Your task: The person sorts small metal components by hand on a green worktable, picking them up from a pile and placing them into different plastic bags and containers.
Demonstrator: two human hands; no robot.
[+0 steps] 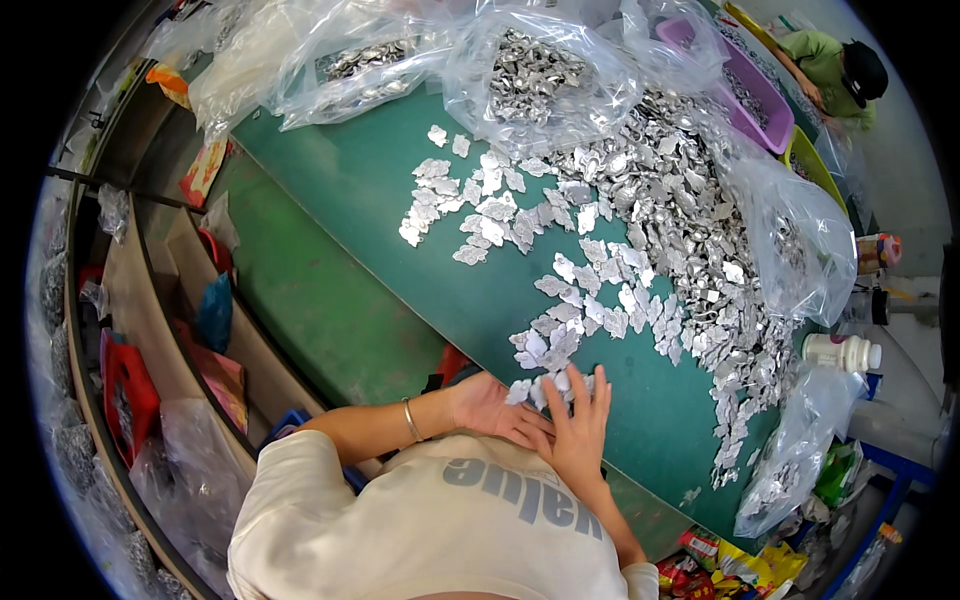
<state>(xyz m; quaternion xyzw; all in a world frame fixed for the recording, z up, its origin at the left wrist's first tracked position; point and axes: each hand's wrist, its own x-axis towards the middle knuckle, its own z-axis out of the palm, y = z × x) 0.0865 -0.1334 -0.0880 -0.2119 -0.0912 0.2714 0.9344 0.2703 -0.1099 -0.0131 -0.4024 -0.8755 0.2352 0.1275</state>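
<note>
At the near edge of the green table (400,290), my left hand (489,405) lies palm up with its fingers stretched toward the right hand; I see nothing held in it. My right hand (582,425) reaches over the edge with fingers apart, its fingertips on or beside a few flat silver metal pieces (533,389). Whether any piece is under those fingers is hidden. Ahead of both hands, more metal pieces (590,310) with wavy outlines lie spread in a loose layer. They lead to a dense heap of silver pieces (690,220) on the right.
Clear plastic bags (540,85) with more pieces line the far side. A purple basin (765,110) and a yellow-green basin (815,165) stand far right, near a person in green (825,70). A white bottle (840,352) sits at right. Shelving (150,290) is at left.
</note>
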